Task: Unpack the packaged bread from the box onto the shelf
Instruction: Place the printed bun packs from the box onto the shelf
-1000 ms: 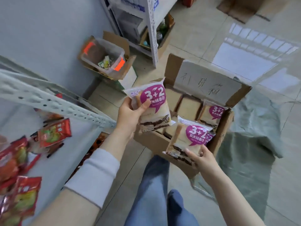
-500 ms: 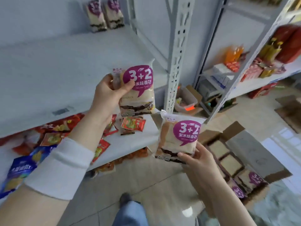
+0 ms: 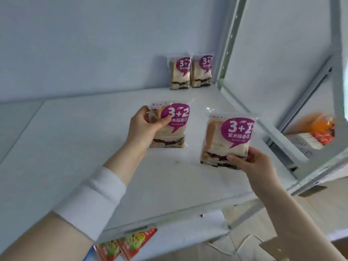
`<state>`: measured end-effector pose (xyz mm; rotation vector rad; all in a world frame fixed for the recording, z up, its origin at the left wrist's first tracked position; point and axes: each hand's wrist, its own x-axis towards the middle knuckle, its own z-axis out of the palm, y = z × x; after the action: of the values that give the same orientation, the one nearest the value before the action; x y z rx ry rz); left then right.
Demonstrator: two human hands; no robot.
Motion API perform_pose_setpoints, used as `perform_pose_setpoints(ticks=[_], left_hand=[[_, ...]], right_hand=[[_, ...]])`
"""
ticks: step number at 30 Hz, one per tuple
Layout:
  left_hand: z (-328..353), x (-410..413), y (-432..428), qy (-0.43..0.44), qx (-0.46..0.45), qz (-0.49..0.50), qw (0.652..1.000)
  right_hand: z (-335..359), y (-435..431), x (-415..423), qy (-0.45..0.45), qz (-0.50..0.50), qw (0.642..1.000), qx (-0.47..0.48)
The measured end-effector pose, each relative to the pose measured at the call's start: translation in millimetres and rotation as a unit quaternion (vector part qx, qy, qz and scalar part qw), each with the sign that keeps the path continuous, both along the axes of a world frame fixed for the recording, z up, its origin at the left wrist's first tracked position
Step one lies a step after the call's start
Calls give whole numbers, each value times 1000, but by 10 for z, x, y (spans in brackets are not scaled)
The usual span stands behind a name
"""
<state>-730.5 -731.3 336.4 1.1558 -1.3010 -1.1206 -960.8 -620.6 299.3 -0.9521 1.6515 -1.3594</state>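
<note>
Closest, red snack packets (image 3: 130, 242) peek out from under the front edge of the white shelf (image 3: 75, 147). Over the shelf's front right part, the right hand (image 3: 252, 163) holds the near bread pack (image 3: 224, 140) by its bottom corner, thumb in front, fingers curled behind. A bit farther in, near the middle, the left hand (image 3: 145, 127) grips the second bread pack (image 3: 169, 127) at its top left side, thumb across the front. I cannot tell if this pack touches the shelf. At the far right corner, against the wall, the back left pack (image 3: 179, 72) and back right pack (image 3: 201, 70) stand up side by side.
</note>
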Motion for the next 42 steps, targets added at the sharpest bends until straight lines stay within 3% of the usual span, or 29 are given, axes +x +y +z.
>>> perform_pose_setpoints(ticks=[10, 15, 21, 26, 32, 36, 38, 42], left_hand=[[-145, -755, -1812, 66, -7, 18, 998], [-254, -1017, -2431, 39, -36, 36, 998], [-360, -1153, -2719, 12, -66, 97, 993], [-381, -1244, -2715, -2, -69, 176, 982], [-272, -1232, -2591, -56, -23, 167, 984], [-143, -1097, -2231, -232, -75, 194, 950], [-71, -1007, -1918, -330, -125, 153, 923], [17, -844, -1136, -545, -205, -5, 813]], right_hand=[[-51, -2338, -731, 9, 52, 998, -46], [-115, -3140, -881, 73, 55, 995, -47], [-177, -3477, -905, 97, 48, 993, -56], [-215, -3516, -805, 152, -60, 986, -44], [-77, -3343, -684, 228, -48, 972, 7], [72, -2897, -527, 310, -40, 950, 20], [162, -2555, -425, 374, -19, 927, 31], [321, -1658, -221, 484, -3, 873, 65]])
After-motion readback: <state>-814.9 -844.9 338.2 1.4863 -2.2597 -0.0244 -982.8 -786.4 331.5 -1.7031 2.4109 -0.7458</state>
